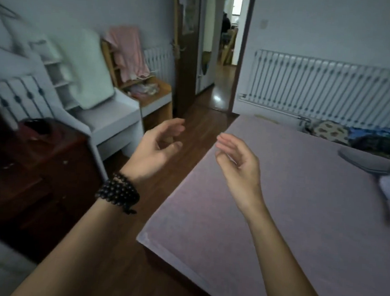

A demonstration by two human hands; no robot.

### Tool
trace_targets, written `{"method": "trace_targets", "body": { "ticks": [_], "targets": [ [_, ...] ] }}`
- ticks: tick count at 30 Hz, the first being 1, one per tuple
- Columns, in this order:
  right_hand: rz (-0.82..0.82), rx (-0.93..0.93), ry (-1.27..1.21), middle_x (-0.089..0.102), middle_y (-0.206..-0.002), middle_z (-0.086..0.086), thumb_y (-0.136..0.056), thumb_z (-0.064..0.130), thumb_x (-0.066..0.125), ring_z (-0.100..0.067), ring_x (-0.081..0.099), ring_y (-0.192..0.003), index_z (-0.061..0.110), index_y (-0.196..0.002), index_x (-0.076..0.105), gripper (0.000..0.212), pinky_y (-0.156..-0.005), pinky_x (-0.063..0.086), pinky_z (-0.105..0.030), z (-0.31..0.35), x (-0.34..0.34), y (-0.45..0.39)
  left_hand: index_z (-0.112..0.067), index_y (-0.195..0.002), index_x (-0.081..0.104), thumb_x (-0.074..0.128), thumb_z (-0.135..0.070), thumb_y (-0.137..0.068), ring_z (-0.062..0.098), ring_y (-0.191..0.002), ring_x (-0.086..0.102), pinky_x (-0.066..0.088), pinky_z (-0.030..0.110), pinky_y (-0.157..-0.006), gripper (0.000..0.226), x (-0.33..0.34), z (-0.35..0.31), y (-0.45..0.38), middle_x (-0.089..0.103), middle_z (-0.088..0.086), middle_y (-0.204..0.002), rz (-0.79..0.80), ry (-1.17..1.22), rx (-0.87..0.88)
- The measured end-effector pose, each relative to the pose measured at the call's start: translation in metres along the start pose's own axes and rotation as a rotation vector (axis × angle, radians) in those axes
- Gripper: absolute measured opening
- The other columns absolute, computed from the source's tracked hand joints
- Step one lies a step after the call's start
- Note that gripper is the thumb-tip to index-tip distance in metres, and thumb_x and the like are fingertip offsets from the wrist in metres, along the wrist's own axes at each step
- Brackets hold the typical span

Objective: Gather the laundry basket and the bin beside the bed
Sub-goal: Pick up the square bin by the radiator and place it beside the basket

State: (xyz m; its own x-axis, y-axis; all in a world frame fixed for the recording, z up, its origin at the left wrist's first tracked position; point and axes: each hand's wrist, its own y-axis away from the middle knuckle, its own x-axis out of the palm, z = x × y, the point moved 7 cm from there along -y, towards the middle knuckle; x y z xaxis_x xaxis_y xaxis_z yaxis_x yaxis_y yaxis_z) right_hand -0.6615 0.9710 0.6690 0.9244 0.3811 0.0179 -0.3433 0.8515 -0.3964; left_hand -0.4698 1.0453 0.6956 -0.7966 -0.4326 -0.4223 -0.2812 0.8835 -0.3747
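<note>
Both my hands are raised in front of me and hold nothing. My left hand [159, 148], with a dark bead bracelet on the wrist, hovers over the wooden floor beside the bed, fingers loosely curled and apart. My right hand [237, 160] hangs over the near left edge of the bed [301, 203], which has a pink-mauve cover. I see neither a laundry basket nor a bin in this view.
A dark wooden cabinet [31, 170] stands at the left, then a white bench [112, 122] and a wooden unit with pink cloth [129, 51]. A strip of wooden floor [198, 124] leads to an open doorway [226, 57]. Radiator [334, 88] and bedding [376, 141] lie at the far right.
</note>
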Motion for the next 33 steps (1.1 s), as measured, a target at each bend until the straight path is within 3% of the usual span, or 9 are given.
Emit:
{"method": "trace_targets", "body": {
  "ticks": [7,11,15,20,24,27,30,33],
  "targets": [
    [0.058,0.029,-0.023,0.071,-0.127,0.013,-0.089,0.019,0.067,-0.002,0.067,-0.12,0.03,-0.13,0.066,0.042,-0.09,0.053,-0.009,-0.068,0.144,-0.11,-0.028,-0.141,0.054,0.063,-0.018,-0.092,0.001,-0.124,0.06,0.051,0.037,-0.105,0.051,-0.102,0.106,-0.086,0.066,-0.008,-0.131,-0.055,-0.021,0.002],
    [0.036,0.009,-0.085,0.072,-0.125,0.014,-0.088,0.023,0.067,-0.003,0.068,-0.118,0.037,-0.124,0.066,0.039,-0.091,0.053,-0.01,-0.108,0.202,-0.185,-0.02,-0.138,0.057,0.06,-0.005,-0.096,0.007,-0.124,0.062,0.052,0.036,-0.105,0.045,-0.147,0.167,-0.156,0.068,-0.003,-0.129,-0.072,-0.008,0.033],
    [0.021,-0.008,-0.12,0.071,-0.128,0.01,-0.09,0.016,0.067,-0.004,0.069,-0.118,0.025,-0.131,0.065,0.042,-0.091,0.052,-0.011,-0.137,0.271,-0.279,-0.012,-0.139,0.059,0.061,-0.001,-0.095,0.008,-0.123,0.063,0.054,0.032,-0.1,0.045,-0.203,0.215,-0.243,0.069,0.0,-0.128,-0.097,-0.031,0.045],
    [-0.026,-0.009,-0.107,0.071,-0.126,0.01,-0.09,0.013,0.067,-0.004,0.069,-0.117,0.023,-0.131,0.065,0.042,-0.091,0.053,-0.011,-0.167,0.324,-0.372,-0.016,-0.139,0.059,0.061,-0.001,-0.095,0.005,-0.124,0.062,0.055,0.023,-0.096,0.046,-0.255,0.265,-0.34,0.068,-0.006,-0.128,-0.082,-0.013,0.058],
    [-0.111,0.004,-0.037,0.071,-0.125,0.006,-0.088,0.013,0.066,-0.005,0.069,-0.115,0.021,-0.128,0.067,0.04,-0.092,0.055,-0.016,-0.21,0.346,-0.44,-0.007,-0.14,0.058,0.062,-0.001,-0.094,0.008,-0.121,0.064,0.051,0.022,-0.102,0.047,-0.261,0.324,-0.426,0.068,0.0,-0.128,0.001,0.02,0.1],
    [-0.194,-0.016,0.015,0.071,-0.125,-0.001,-0.091,0.004,0.065,-0.013,0.07,-0.115,0.017,-0.127,0.066,0.038,-0.098,0.057,-0.026,-0.241,0.354,-0.495,-0.013,-0.138,0.059,0.063,-0.006,-0.095,0.009,-0.123,0.064,0.052,0.028,-0.103,0.044,-0.257,0.364,-0.499,0.069,-0.002,-0.129,0.057,0.073,0.172],
    [-0.259,-0.014,0.098,0.071,-0.122,0.0,-0.092,-0.001,0.063,-0.013,0.071,-0.113,0.01,-0.13,0.065,0.04,-0.095,0.056,-0.021,-0.269,0.372,-0.567,-0.019,-0.139,0.057,0.065,-0.012,-0.095,0.009,-0.124,0.063,0.051,0.036,-0.106,0.046,-0.258,0.409,-0.587,0.068,-0.004,-0.13,0.135,0.12,0.18],
    [-0.341,-0.012,0.092,0.071,-0.123,-0.001,-0.091,-0.001,0.061,-0.01,0.071,-0.114,0.006,-0.132,0.064,0.042,-0.091,0.055,-0.015,-0.285,0.37,-0.61,-0.029,-0.141,0.055,0.063,-0.027,-0.091,0.002,-0.128,0.058,0.049,0.031,-0.106,0.051,-0.244,0.427,-0.646,0.065,-0.01,-0.135,0.277,0.143,0.197]
  ]
}}
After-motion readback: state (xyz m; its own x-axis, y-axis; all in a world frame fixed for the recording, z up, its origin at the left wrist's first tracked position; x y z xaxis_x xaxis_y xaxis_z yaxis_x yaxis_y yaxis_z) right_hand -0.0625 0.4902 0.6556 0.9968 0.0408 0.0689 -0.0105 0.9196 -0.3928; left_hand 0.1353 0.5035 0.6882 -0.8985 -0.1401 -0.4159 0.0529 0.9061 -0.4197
